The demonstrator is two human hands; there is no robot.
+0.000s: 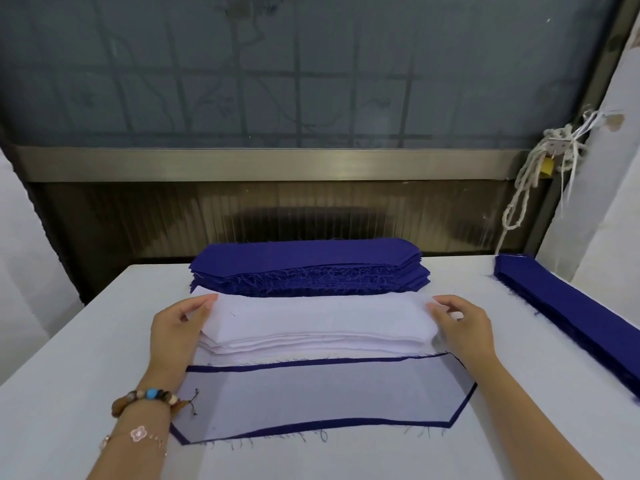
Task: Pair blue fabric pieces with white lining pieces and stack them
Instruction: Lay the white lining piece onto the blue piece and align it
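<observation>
Item: white lining stack (pixel 311 345), mid-desk (pixel 69 393), long axis left to right. I read the left grip (pixel 176 327) pinching the left end of the top lining sheet (pixel 318 315) and the right grip (pixel 464 323) pinching its right end, both equally near. Blue fabric stack (pixel 304 263) lies just behind, lined blue piece (pixel 322 400) just in front.

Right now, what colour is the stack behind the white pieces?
The stack is dark blue; head view.
</observation>
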